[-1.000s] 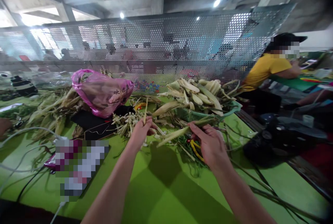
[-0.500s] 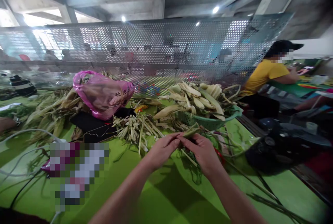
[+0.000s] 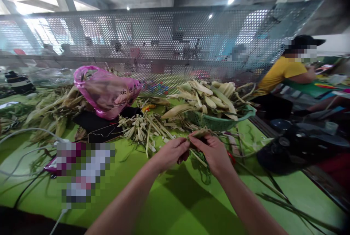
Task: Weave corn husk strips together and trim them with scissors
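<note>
**Clearances about the green basket (image 3: pixel 218 124).**

- **Nearer than the basket:** bare green tabletop (image 3: pixel 169 198), open across its middle.
- **Just before the basket:** left hand (image 3: pixel 171 153) and right hand (image 3: pixel 216 153), both pinched on a husk strip (image 3: pixel 199 133), fill the gap.
- **Left of the basket:** cut stalks (image 3: pixel 144 129), then a pink bag (image 3: pixel 106 91), then a husk heap (image 3: pixel 54 111) and cables (image 3: pixel 24 134).
- **Behind the basket:** a perforated metal screen (image 3: pixel 164 38) closes the far side.
- **Right of the basket:** a black bundle (image 3: pixel 287 151) near the table edge, with long stems (image 3: pixel 276 195) trailing across the nearer tabletop.
- **Above the basket's rim:** piled husks (image 3: pixel 207 96).
</note>
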A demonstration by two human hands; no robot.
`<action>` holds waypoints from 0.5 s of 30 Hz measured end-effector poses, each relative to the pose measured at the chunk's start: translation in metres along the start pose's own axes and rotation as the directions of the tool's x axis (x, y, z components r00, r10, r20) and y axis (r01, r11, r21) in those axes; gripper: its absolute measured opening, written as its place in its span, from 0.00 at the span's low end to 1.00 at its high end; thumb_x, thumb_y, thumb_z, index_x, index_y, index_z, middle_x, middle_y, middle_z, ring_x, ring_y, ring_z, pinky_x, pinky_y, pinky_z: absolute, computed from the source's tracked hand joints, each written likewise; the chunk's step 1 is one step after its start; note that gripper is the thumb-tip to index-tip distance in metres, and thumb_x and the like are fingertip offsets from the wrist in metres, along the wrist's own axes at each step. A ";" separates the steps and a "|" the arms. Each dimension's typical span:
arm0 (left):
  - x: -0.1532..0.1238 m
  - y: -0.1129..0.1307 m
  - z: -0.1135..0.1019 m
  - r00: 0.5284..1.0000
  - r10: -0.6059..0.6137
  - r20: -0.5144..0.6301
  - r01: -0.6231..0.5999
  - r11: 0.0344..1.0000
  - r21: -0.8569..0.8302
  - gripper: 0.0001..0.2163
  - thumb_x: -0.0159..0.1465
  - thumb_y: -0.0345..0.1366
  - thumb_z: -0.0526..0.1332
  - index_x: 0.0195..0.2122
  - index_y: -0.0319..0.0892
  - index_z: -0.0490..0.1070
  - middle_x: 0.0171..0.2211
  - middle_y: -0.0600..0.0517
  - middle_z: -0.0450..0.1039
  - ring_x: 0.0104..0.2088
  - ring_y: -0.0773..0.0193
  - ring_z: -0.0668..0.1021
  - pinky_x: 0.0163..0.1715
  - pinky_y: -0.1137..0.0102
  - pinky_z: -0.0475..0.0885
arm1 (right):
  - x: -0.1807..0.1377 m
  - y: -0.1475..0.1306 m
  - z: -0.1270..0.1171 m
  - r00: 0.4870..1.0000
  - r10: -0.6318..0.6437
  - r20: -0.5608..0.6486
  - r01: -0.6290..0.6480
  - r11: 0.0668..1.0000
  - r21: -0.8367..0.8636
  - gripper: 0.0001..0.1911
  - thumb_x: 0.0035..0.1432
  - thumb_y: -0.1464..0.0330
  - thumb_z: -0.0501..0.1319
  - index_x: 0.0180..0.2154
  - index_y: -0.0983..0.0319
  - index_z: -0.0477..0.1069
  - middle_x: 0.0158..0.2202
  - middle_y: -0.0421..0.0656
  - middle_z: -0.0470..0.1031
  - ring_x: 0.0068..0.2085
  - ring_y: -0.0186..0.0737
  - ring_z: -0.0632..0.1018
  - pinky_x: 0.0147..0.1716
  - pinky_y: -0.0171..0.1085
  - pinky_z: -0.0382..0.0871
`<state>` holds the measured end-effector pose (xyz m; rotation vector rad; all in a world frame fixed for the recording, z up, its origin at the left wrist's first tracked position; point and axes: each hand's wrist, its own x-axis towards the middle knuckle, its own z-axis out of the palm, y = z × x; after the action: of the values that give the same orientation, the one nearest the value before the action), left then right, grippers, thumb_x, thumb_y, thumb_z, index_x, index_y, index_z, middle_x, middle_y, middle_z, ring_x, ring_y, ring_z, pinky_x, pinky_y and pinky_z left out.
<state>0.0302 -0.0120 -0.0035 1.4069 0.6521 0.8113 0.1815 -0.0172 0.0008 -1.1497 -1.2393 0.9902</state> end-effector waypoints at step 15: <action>0.012 0.010 -0.024 0.810 -0.037 -0.585 -0.435 0.630 -0.643 0.06 0.64 0.37 0.57 0.32 0.41 0.66 0.37 0.49 0.76 0.37 0.66 0.79 0.49 0.65 0.70 | -0.023 0.012 0.042 0.915 0.005 0.404 0.034 0.995 -0.090 0.23 0.53 0.58 0.64 0.50 0.58 0.66 0.49 0.47 0.73 0.48 0.46 0.74 0.47 0.43 0.68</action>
<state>0.0175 0.0118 0.0051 0.4375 0.4688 1.5118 0.1381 -0.0328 -0.0161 -1.0348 -1.6360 1.2092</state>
